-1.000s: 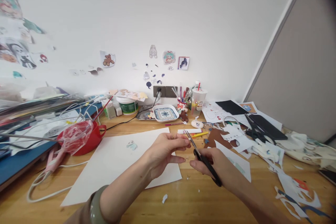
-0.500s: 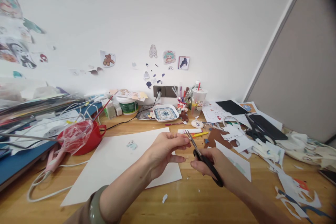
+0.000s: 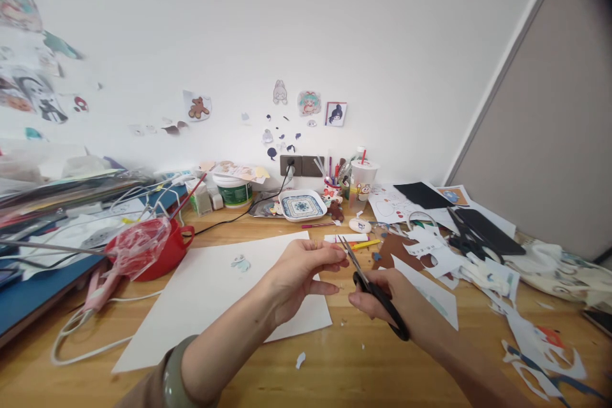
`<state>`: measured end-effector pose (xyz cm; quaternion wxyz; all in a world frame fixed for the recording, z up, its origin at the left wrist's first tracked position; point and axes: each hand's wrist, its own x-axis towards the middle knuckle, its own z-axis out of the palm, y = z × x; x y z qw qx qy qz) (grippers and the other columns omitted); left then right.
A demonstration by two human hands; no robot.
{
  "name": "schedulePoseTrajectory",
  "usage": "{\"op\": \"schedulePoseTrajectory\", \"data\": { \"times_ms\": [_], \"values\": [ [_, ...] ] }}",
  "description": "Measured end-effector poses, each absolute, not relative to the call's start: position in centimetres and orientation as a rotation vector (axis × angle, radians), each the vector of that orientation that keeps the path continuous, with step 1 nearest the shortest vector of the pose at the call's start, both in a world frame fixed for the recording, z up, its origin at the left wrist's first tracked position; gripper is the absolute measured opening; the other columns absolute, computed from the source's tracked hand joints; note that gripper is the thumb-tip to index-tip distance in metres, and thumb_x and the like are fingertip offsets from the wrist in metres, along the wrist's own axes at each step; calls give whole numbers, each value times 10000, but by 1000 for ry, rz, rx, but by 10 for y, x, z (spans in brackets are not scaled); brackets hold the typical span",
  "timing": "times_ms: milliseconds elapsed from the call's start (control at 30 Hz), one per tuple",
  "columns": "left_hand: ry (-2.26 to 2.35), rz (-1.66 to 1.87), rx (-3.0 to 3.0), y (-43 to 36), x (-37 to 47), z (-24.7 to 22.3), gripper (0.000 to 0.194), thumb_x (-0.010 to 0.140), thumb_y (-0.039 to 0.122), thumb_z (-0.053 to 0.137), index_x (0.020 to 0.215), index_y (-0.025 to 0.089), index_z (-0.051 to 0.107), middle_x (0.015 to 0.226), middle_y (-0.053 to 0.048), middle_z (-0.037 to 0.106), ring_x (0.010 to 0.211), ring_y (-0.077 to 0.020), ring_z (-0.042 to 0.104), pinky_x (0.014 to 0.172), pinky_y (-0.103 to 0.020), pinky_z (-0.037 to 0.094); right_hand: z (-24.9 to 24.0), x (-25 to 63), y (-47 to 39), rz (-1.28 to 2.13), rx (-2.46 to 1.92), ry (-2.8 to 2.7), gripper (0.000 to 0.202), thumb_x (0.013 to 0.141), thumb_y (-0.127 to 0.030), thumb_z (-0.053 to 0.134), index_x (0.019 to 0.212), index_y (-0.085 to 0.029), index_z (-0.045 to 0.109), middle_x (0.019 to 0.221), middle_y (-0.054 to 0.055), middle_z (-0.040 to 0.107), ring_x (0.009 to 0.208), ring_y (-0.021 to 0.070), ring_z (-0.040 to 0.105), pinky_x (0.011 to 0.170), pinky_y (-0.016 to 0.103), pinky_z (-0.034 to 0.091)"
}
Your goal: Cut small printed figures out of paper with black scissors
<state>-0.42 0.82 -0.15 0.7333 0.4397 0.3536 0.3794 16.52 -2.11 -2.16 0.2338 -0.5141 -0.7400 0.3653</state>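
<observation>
Scissors [image 3: 382, 305] sit clamped in the right hand [image 3: 404, 296], above the worktop [image 3: 382, 373], their long axis slanting forward and leftward. The slightly parted blades [image 3: 355, 261] lie just right of the left hand [image 3: 303, 277], whose thumb and forefinger meet; what they pinch, if anything, is too small to tell.
</observation>
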Motion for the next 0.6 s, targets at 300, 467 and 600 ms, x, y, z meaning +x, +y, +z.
{"op": "schedulePoseTrajectory", "data": {
  "times_ms": [300,467,600],
  "values": [
    [770,835,989,9,-4,-2,156,585,257,677,679,146,622,726,-31,569,682,-109,474,497,-191,427,-17,162,-21,1063,-1332,-2017,328,766,-329,494,560,-190,279,561,-55,229,507,83,207,430,211,158],
    [765,835,1008,9,-5,-2,153,581,258,676,669,146,621,743,-39,570,690,-116,479,503,-195,424,-16,162,-22,1064,-1329,-2030,328,770,-344,477,560,-191,276,561,-56,229,505,83,207,430,211,159],
    [767,837,1021,8,-5,-2,151,577,258,674,666,148,624,742,-40,577,696,-120,485,507,-200,424,-15,162,-22,1090,-1305,-2037,330,771,-346,464,556,-194,265,551,-58,223,496,82,195,432,214,160]
  ]
}}
